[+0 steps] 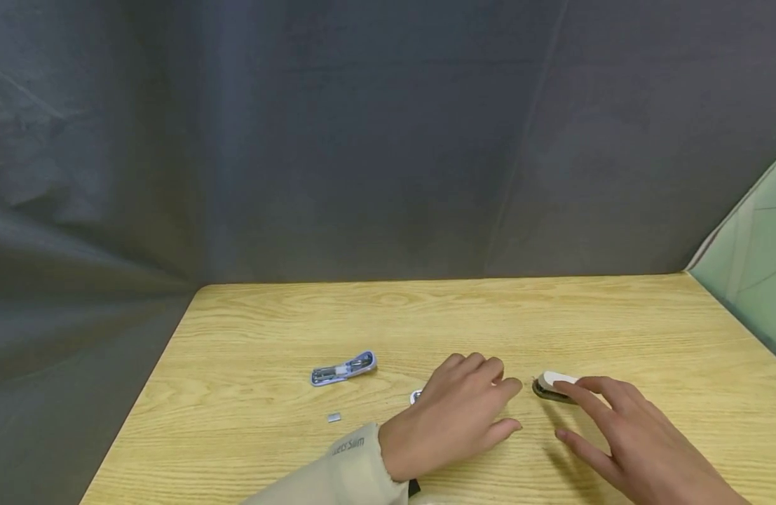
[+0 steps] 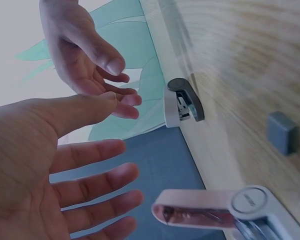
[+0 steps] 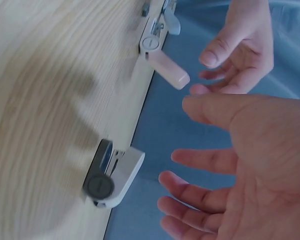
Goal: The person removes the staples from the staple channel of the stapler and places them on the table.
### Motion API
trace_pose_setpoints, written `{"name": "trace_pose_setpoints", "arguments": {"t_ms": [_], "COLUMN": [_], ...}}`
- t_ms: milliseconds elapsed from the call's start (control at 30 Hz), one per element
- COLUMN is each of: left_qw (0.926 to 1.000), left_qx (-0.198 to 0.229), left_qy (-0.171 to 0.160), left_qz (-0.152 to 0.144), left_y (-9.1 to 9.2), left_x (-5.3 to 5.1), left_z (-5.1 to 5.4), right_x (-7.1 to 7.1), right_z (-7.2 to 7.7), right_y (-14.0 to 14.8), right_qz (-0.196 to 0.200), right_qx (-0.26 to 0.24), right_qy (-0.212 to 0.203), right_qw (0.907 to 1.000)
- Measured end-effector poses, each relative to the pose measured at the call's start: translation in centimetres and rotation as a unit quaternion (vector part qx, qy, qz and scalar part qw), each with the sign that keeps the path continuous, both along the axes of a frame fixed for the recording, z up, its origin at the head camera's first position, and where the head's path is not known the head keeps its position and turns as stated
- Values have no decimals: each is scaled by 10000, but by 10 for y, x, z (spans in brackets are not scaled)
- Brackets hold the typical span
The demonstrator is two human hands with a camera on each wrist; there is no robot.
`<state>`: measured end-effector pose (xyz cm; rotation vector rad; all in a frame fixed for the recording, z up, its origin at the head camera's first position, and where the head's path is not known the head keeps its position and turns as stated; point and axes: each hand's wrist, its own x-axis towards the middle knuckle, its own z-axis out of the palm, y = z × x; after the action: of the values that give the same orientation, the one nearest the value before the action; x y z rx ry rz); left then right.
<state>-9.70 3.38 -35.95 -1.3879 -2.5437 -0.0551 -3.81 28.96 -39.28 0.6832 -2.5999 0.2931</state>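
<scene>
My left hand (image 1: 453, 414) hovers over the middle of the table, fingers spread and loosely bent, holding nothing. Below it lies an unfolded pink and white stapler (image 2: 240, 205), mostly hidden in the head view. My right hand (image 1: 627, 428) reaches beside a white and dark grey stapler (image 1: 554, 386). Its fingertips overlap that stapler in the head view, but a gap shows in the right wrist view (image 3: 205, 185), where the fingers are loosely extended. The grey-white stapler (image 3: 115, 175) stands with its arms parted. Left of the hands lies an opened blue stapler (image 1: 343, 369).
A small grey strip, perhaps staples (image 1: 334, 417), lies in front of the blue stapler. A small grey block (image 2: 282, 132) shows in the left wrist view. Dark cloth (image 1: 388, 154) hangs behind the wooden table (image 1: 268, 315); a green patterned panel (image 1: 760, 266) stands at right.
</scene>
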Motion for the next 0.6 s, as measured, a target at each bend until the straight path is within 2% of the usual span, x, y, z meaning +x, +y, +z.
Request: {"name": "trace_pose_setpoints", "arguments": {"t_ms": [133, 333, 500, 600], "left_qw": [9999, 9990, 9977, 9964], "left_qx": [-122, -356, -586, -716], "left_qy": [65, 250, 93, -185], "left_qz": [11, 117, 314, 403], "left_y": [13, 30, 42, 48], "left_x": [-4, -14, -27, -35], "left_z": [6, 10, 9, 10], "right_x": [-3, -9, -17, -22], "right_z": [3, 4, 3, 3], "right_y": [3, 9, 14, 17], "right_qz": [-230, -266, -281, -287], "right_qx": [34, -50, -18, 38], "right_qy": [-237, -276, -302, -344], "right_qw": [9994, 9993, 9991, 9990]}}
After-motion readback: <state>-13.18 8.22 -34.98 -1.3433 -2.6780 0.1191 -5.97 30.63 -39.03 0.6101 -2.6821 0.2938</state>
